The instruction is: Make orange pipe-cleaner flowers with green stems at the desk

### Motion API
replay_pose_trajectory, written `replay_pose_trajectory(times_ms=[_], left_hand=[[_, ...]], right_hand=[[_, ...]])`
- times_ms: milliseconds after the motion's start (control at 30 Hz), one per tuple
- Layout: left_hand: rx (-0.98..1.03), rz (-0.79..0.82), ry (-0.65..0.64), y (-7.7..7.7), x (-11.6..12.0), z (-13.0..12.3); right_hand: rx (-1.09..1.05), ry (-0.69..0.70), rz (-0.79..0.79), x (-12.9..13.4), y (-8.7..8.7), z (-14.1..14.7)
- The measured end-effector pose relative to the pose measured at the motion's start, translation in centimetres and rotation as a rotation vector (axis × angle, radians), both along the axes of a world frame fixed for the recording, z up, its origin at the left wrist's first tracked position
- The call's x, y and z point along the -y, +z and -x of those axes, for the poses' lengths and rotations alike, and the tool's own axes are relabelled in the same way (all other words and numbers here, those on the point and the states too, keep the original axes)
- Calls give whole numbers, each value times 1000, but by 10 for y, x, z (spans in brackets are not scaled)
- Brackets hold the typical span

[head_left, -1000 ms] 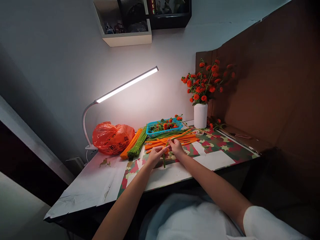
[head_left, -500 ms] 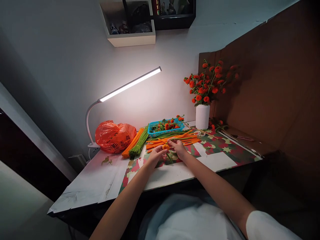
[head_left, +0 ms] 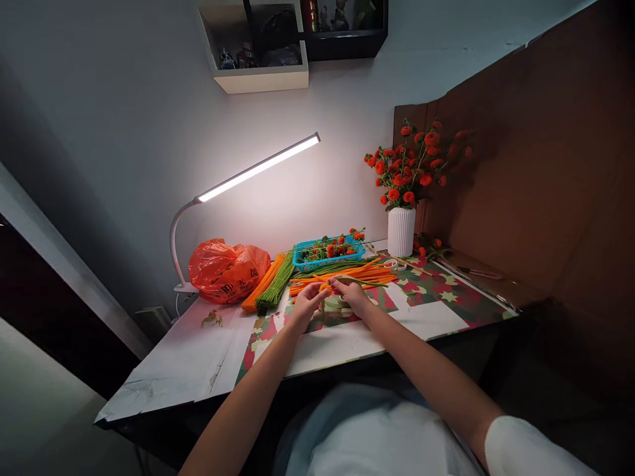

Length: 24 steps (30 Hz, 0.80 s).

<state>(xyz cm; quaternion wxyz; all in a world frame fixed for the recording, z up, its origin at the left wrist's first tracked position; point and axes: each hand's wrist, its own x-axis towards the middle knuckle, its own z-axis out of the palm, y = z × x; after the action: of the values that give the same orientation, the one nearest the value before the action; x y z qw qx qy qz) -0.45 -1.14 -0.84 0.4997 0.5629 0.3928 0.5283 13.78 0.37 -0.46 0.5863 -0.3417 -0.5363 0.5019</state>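
Observation:
Over the front middle of the table, my left hand pinches a small orange pipe-cleaner flower between its fingertips. A short green stem hangs below the flower. My right hand is closed beside it, thumb and fingers pinched at the flower's right edge. A thin green pipe cleaner runs out to the right from those fingers; its gripped end is hidden. Just behind both hands lie loose orange pipe cleaners.
A blue basket holds finished red-orange flowers. Left of it are orange and green pipe-cleaner bundles and a red plastic bag. A white vase of flowers stands at the right. A lit lamp hangs above; a cardboard panel borders the right.
The flower and the left hand have shifted slightly left and up, and the stem below the flower now hangs straighter. The right hand has moved a little left with it.

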Motion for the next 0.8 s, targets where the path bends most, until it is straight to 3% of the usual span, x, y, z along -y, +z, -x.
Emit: replay_pose_trajectory(times_ms=[300, 567, 800], left_hand=[[-211, -326, 156, -9, -2, 4], [-185, -259, 164, -8, -2, 4], [-174, -209, 79, -5, -1, 4]], right_hand=[[94, 14, -142, 3, 0, -5], [198, -3, -162, 7, 2, -7], [180, 9, -186, 8, 5, -7]])
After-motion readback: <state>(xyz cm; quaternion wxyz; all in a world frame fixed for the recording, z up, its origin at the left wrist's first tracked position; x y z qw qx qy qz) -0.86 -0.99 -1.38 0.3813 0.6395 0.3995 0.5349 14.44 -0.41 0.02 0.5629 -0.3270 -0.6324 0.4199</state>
